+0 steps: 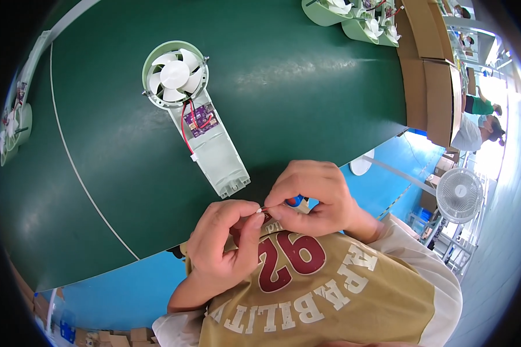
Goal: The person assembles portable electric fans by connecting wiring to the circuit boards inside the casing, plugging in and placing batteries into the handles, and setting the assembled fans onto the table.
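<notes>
My left hand (pixel 223 234) is closed, thumb and forefinger pinching a small white connector (pixel 259 211) in front of my chest. Close beside it, my right hand (pixel 315 194) is closed too, its fingertips pinching a thin wire that runs to the connector. Part of a blue rounded object (pixel 295 201) shows under the right fingers; the rest is hidden, so its kind cannot be told. Beyond both hands lies a pale green handheld fan housing (pixel 220 165). It has a white fan blade wheel (pixel 174 74), a purple circuit board (pixel 201 120) and a loose red lead ending in a white plug (pixel 194 157).
The green tabletop (pixel 307 104) has its near edge by my hands. More fan housings (pixel 370 26) stand at the far right, beside cardboard boxes (pixel 440 87). Others (pixel 14 130) sit at the far left. A standing fan (pixel 459 195) and people are off to the right.
</notes>
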Available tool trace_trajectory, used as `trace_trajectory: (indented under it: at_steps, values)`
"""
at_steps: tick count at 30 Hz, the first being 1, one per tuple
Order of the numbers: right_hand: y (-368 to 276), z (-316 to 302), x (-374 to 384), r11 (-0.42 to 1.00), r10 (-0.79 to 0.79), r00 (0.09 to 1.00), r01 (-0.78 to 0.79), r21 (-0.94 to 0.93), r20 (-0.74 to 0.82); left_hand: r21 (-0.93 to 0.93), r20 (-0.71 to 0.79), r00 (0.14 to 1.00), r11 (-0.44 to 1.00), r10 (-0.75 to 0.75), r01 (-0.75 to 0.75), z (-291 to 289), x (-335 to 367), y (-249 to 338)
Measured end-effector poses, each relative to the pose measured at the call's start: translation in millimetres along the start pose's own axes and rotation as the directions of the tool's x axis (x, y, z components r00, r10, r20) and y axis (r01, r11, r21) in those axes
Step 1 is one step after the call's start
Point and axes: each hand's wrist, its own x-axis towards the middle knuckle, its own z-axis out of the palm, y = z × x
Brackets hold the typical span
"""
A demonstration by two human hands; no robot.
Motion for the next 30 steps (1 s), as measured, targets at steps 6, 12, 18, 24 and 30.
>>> trace_trajectory:
  at_steps: [6,12,18,24,30]
  values:
    - [-8.5,4.2,-1.3,0.920,0.298,0.954,-0.298,0.255,0.037,0.049,-0.026,0.998,0.997,0.057,-0.056,1.2,0.5,-2.0]
    - [-18.1,5.9,4.2,0.761,0.419,0.901,-0.416,0.497,0.112,0.048,-0.078,0.972,0.975,0.220,-0.217,-1.6,3.6,-4.5]
    - [-12.3,-13.8,33.9,0.968,0.177,0.984,-0.179,0.175,0.028,0.093,-0.225,0.949,0.975,0.220,-0.204,-9.2,16.3,-7.2]
    - [5.6,-26.6,72.5,0.996,-0.004,1.000,0.006,-0.085,0.026,0.109,-0.180,0.940,0.944,-0.289,0.311,-16.4,39.4,-6.0]
    - [13.9,-25.5,96.0,0.984,-0.051,0.991,0.071,-0.161,0.123,0.033,-0.162,0.936,0.946,-0.312,0.321,-12.7,48.3,-6.4]
